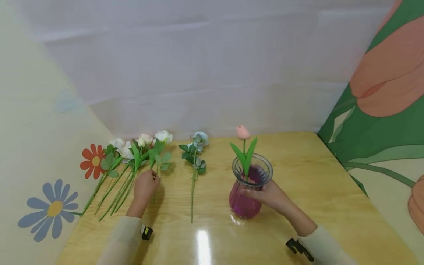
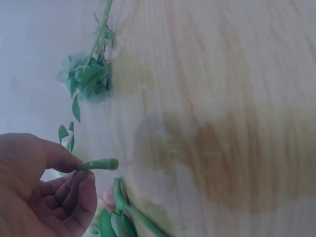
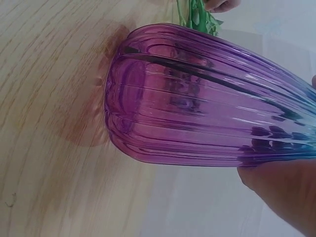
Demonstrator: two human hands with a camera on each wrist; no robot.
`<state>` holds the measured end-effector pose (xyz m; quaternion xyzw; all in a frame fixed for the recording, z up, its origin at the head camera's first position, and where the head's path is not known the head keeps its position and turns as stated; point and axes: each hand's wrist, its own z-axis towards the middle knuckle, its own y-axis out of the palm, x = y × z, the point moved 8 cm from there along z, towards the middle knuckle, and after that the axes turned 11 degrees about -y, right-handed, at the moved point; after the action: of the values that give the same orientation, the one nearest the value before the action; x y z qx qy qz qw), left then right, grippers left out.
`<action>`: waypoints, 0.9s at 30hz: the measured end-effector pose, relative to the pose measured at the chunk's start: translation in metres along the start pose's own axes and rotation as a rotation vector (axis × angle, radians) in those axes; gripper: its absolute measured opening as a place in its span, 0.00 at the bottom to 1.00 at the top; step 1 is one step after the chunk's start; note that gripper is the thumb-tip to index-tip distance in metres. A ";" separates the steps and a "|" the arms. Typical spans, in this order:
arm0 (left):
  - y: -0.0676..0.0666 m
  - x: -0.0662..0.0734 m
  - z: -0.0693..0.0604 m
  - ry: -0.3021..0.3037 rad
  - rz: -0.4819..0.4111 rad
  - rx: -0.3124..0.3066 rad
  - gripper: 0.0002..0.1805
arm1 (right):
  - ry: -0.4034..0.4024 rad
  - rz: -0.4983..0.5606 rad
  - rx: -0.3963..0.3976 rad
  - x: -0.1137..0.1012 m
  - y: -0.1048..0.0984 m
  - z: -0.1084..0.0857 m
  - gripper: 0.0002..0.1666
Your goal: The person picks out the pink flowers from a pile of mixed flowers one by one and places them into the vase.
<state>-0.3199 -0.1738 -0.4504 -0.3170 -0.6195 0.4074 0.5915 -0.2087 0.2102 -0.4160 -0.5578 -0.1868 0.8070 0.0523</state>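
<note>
My left hand point(image 1: 145, 188) pinches a green stem point(image 2: 101, 164) beside bunched flowers point(image 1: 125, 151); careless lifting could snag them! My right hand point(image 1: 269, 197) grips the vase point(image 1: 244, 206) on the desk point(image 1: 294, 169); a sideways tug might tip it.

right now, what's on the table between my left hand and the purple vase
One pale blue flower lies on the tabletop between your left hand and the purple vase; the head view shows this.

Views around the vase point(image 1: 245, 206)
Head looks forward-down on it; right wrist, close beside, shares it; left wrist, left of it, faces nearby tabletop point(image 2: 237, 74).
</note>
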 end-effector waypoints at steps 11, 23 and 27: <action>0.020 0.024 0.000 0.027 -0.060 -0.046 0.11 | -0.016 0.012 -0.001 0.001 -0.003 -0.004 0.47; 0.038 0.031 0.000 0.011 -0.058 -0.117 0.10 | -0.036 0.005 -0.008 0.001 0.001 0.002 0.46; 0.042 0.034 0.000 0.005 -0.077 -0.134 0.10 | -0.050 -0.006 -0.014 0.000 0.000 0.004 0.46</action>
<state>-0.3271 -0.1241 -0.4708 -0.3326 -0.6557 0.3413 0.5856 -0.2125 0.2095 -0.4150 -0.5373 -0.1954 0.8191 0.0464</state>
